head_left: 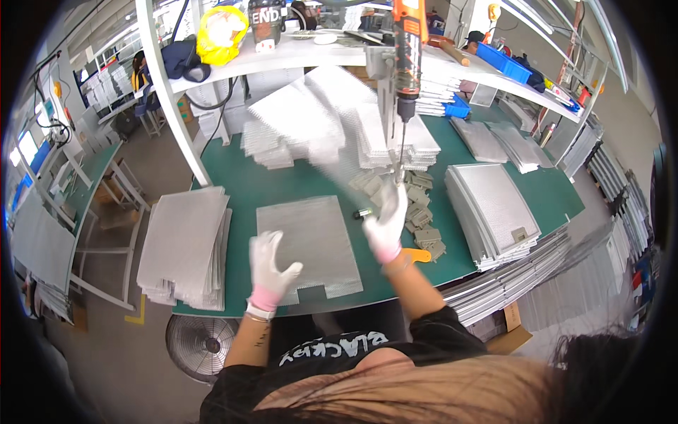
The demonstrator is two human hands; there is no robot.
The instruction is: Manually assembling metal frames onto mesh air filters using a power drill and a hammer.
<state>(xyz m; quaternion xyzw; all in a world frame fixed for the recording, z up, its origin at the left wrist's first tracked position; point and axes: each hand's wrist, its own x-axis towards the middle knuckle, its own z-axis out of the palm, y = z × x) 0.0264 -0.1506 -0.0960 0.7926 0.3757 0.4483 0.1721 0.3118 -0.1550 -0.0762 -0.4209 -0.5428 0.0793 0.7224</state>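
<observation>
My left hand (270,267), in a white glove with a pink cuff, is open over the left part of a grey mesh panel (316,237) lying flat on the green table; its thumb and fingers are spread. To the right, my gloved right hand (387,225) is raised below the tip of a hanging orange and black power screwdriver (407,85). Its fingers are closed at the edge of a motion-blurred mesh sheet (347,166), which slants down from the pile behind. Beside that hand lie several grey-beige plastic pieces (421,215) and a small dark cylinder (363,213).
Mesh panel stacks stand at left (180,247), right (491,212) and on the table's far side (268,145). An orange-yellow tool (418,255) lies near my right wrist. A white shelf (318,51) crosses above; a floor fan (210,344) stands below.
</observation>
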